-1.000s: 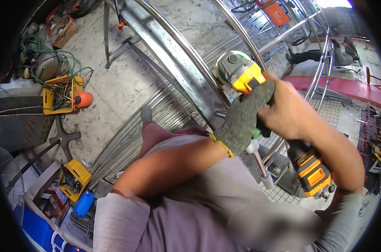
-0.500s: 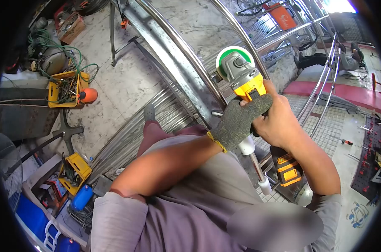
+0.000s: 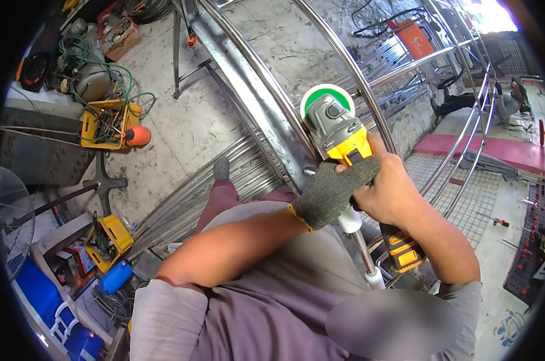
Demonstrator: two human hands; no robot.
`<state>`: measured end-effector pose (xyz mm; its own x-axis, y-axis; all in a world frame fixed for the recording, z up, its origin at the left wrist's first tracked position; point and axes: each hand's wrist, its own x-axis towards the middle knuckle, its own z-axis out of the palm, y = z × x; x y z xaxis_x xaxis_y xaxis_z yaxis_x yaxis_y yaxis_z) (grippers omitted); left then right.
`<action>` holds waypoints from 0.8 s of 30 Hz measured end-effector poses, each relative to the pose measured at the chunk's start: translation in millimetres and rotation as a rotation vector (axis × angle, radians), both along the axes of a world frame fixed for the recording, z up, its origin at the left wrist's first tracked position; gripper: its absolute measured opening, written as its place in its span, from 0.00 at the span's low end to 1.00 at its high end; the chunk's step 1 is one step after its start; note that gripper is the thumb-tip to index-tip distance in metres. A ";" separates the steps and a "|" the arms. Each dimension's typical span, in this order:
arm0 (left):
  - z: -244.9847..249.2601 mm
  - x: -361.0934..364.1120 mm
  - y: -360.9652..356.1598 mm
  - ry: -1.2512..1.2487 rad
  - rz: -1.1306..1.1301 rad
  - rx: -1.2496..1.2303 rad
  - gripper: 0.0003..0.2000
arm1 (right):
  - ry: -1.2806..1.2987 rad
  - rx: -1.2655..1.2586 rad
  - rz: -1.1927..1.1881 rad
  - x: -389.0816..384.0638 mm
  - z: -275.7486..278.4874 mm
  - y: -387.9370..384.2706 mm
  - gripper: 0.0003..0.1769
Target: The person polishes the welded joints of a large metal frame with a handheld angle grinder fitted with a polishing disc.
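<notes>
A yellow and grey angle grinder (image 3: 344, 135) with a green and white disc (image 3: 328, 103) lies in both hands. My left hand (image 3: 335, 192), in a dark grey glove with a yellow cuff, is wrapped round its body just behind the yellow head. Bare, my right hand (image 3: 388, 183) grips the same body from the right side. Below it the battery end (image 3: 406, 253) sticks out. The disc is over the bent steel tubes (image 3: 263, 72) of a frame; whether it touches them I cannot tell. A tube with white sleeves (image 3: 349, 221) runs under my hands.
At the left are yellow crates (image 3: 109, 240) of tools, a blue bottle (image 3: 115, 278) and a fan (image 3: 12, 219). Metal bars (image 3: 188, 195) lie on the floor. An orange machine (image 3: 412, 37) stands at the upper right, near a person (image 3: 465, 103) seen in part.
The grinder and both hands have moved slightly left and down in view, with the disc now nearer the left tube. The background has shifted right as the camera moved. Both hands keep their grip.
</notes>
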<state>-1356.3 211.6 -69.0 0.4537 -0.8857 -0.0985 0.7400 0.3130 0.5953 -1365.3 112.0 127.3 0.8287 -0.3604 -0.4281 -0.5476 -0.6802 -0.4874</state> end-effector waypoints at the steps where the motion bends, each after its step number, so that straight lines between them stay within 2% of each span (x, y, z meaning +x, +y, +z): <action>1: 1.8 2.1 2.7 -0.067 -0.019 0.016 0.16 | 0.030 0.010 -0.011 2.4 4.2 1.1 0.39; 6: 70.5 48.8 18.0 -0.350 -0.120 0.165 0.18 | 0.045 -0.003 -0.034 11.4 10.7 -2.3 0.42; 7: 42.2 38.4 14.8 -0.263 -0.118 0.138 0.19 | 0.067 -0.037 -0.015 12.2 10.8 -1.5 0.42; 9: 19.4 19.6 7.0 0.033 -0.022 -0.006 0.18 | 0.106 -0.062 0.025 14.0 11.6 -1.7 0.43; 11: 25.6 18.4 2.8 0.307 0.007 -0.109 0.17 | 0.135 -0.049 0.079 17.4 12.8 -1.1 0.43; 12: 27.9 18.2 3.6 0.293 0.002 -0.061 0.16 | 0.127 -0.050 0.043 17.1 11.8 -0.9 0.42; 15: 92.7 50.6 11.0 0.223 -0.060 0.121 0.15 | 0.086 -0.049 -0.027 17.6 12.8 -6.5 0.41; 17: 101.2 57.1 3.4 0.070 -0.098 0.290 0.17 | 0.030 -0.142 0.004 9.5 10.5 -12.7 0.40; 19: 111.1 66.8 14.7 0.080 -0.171 0.254 0.17 | 0.039 -0.222 -0.004 1.2 12.0 -21.3 0.39; 21: 125.7 73.7 26.8 0.069 -0.201 0.255 0.18 | -0.038 -0.187 0.016 -17.0 11.7 -28.2 0.39; 24: 108.4 64.0 33.9 0.060 -0.186 0.212 0.20 | -0.075 -0.124 -0.003 -34.8 7.8 -26.1 0.40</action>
